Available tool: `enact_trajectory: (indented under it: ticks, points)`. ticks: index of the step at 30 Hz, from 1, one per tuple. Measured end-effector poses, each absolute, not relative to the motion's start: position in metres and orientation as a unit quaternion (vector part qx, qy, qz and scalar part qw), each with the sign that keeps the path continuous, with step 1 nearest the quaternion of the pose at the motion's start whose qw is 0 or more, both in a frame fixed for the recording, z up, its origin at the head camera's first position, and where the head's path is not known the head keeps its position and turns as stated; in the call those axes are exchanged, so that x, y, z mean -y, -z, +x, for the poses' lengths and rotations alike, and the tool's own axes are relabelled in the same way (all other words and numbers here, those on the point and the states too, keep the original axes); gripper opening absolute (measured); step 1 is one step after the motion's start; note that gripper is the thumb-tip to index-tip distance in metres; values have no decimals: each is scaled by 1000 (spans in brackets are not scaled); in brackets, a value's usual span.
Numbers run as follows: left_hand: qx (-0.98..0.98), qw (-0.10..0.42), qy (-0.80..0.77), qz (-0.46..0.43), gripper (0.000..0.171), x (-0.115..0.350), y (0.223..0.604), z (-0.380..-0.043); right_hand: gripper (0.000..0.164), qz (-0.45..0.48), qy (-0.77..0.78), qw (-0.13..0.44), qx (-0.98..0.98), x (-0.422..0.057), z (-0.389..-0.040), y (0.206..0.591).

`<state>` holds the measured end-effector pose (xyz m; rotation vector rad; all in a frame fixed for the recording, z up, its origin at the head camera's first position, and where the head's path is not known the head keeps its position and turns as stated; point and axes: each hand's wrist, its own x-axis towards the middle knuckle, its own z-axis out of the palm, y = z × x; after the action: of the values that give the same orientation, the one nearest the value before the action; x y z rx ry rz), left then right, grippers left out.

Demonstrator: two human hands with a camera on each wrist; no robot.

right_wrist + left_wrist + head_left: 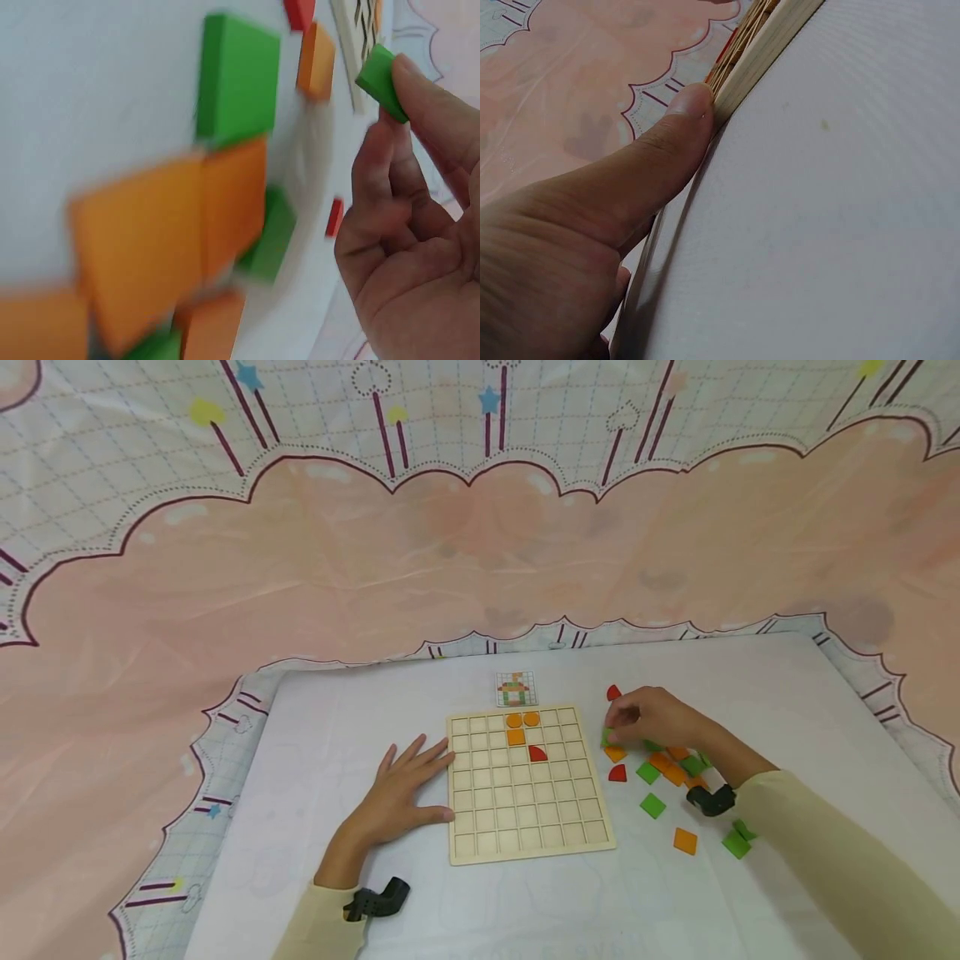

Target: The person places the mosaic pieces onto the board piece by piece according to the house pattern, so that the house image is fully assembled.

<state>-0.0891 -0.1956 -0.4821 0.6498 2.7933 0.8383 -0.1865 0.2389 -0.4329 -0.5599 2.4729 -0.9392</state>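
Note:
A wooden grid board [495, 818] lies on the white table. Two orange round pieces [531, 719], an orange square tile [516, 737] and a red quarter-circle piece [537, 753] sit in its cells. My left hand [397, 797] rests with fingers spread at the board's left edge; in the left wrist view its thumb [652, 161] touches the board's side. To the right of the board, my right hand [654, 717] pinches a green square tile [383, 84] between thumb and fingertips, over the loose pieces.
A small pattern card [516, 689] lies behind the board. Several loose green and orange tiles are scattered to the right, among them a green one [652, 806] and an orange one [685, 841]. Red quarter-circle pieces [617, 773] lie near the board. A patterned cloth [450, 560] hangs behind.

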Motion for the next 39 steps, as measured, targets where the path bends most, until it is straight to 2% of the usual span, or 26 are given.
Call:
enact_trajectory:
  ticks: [11, 21, 39]
  points:
    - [-932, 80, -279, 217, 91, 196, 482, -90, 5, -236, 377, 227, -866, -183, -194, 435]
    - [-932, 79, -279, 218, 91, 196, 484, -90, 12, -260, 404, 243, -843, -144, -196, 439]
    - [-931, 78, -282, 217, 91, 196, 482, -89, 5, -267, 368, 228, -861, -113, -191, 447]
